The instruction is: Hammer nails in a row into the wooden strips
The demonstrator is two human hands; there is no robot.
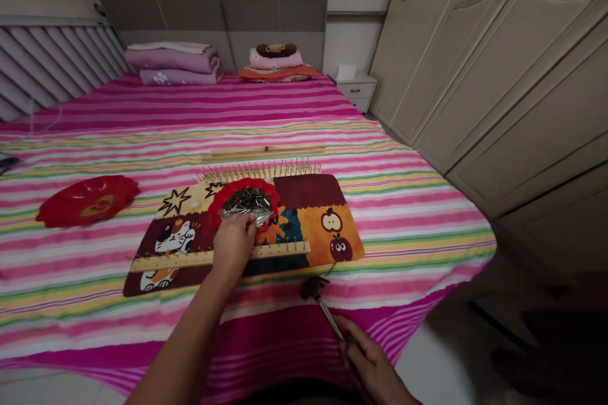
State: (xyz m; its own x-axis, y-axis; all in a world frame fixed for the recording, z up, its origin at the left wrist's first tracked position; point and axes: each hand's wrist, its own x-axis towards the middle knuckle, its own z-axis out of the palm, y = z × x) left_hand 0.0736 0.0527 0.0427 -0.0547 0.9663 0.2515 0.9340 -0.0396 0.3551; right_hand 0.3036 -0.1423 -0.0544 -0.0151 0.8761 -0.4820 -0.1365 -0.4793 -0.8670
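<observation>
My left hand (234,240) reaches over a wooden strip (190,259) studded with nails, its fingers curled into the pile of metal nails on a red scalloped plate (240,192). What the fingers pinch is hidden. My right hand (368,361) is closed on the handle of a small hammer (314,288), whose dark head rests on the bed near the front edge. The plate and strip lie on a patchwork cartoon mat (313,215). A second nailed wooden strip (261,171) stands along the mat's far edge.
A second red scalloped plate (88,200) lies to the left on the pink striped bedspread (285,107). Another bare wooden strip (263,152) lies beyond the mat. Folded blankets (173,63) and pillows sit at the headboard. Wardrobe doors (498,63) stand on the right.
</observation>
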